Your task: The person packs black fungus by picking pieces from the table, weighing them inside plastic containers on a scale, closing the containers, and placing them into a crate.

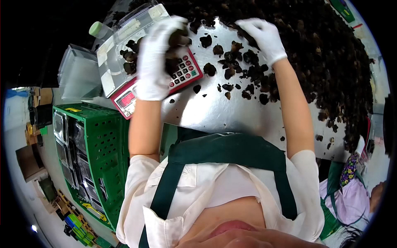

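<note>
My left hand (155, 62), in a white glove and blurred by motion, is over the scale (196, 68). Dark, crinkled black fungus pieces (177, 45) show between its thumb and curled fingers. More black fungus (130, 67) lies on the scale's pan; the red-edged panel has a lit display and keys. My right hand (264, 39), gloved too, curls its fingers over dark fungus at the edge of the large heap (326, 53). Loose pieces (250, 58) are scattered on the metal table (194, 111) between my hands.
Clear plastic boxes (78, 74) stand left of the scale, near a jar with a pale green lid (96, 29). A green crate (105, 136) with clear containers is at my left. Another person (349, 194) is at the lower right.
</note>
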`<state>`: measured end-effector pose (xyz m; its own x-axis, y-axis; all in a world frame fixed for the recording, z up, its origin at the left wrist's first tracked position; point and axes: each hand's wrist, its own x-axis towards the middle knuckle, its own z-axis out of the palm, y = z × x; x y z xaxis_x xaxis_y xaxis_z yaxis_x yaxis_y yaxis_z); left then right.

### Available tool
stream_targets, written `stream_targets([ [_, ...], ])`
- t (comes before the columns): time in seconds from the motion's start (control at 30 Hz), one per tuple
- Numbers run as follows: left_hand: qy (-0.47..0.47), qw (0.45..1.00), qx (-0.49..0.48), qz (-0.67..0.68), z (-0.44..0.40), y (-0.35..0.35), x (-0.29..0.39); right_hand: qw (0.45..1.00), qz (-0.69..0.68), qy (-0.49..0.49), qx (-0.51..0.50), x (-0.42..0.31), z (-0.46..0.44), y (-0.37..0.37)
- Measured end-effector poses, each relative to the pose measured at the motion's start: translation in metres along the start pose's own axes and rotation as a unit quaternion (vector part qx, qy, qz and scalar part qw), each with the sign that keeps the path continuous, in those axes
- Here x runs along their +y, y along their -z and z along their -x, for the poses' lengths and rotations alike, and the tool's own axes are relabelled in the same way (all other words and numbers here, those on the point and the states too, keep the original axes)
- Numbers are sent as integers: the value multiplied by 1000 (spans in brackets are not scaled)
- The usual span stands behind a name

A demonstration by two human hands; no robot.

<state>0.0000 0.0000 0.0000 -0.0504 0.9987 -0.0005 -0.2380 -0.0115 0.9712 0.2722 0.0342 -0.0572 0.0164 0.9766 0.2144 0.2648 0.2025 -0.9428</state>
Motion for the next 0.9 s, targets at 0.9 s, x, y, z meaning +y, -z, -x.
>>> stream_targets([
  [0.9,-248,818,-8,-519,-34,89,-16,878,439,99,-161,80,63,-21],
])
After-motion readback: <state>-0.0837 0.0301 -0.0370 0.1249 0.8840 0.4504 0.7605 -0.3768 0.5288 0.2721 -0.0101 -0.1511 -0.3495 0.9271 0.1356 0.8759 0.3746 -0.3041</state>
